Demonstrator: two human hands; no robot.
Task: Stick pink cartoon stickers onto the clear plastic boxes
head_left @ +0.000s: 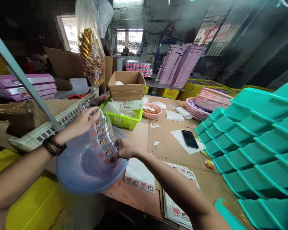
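Note:
A row of clear plastic containers with cat stickers [100,135] is tilted over a blue plastic basket [72,172]. My left hand [87,119] holds its upper end, fingers bent over the plastic. At the lower right end, my right hand [124,149] has its thumb and fingers closed on the row. Inside the basket, the perforated bottom shows beneath the containers. Right of the basket, a sheet of cat stickers [140,187] lies on the table, partly covered by white backing paper.
A green basket [124,121] with a cardboard box [127,88] stands behind. Stacked teal trays [259,143] fill the right side. A phone [190,139], more sticker sheets [176,207] and a pink basket of small packets [151,111] are on the cardboard-covered table.

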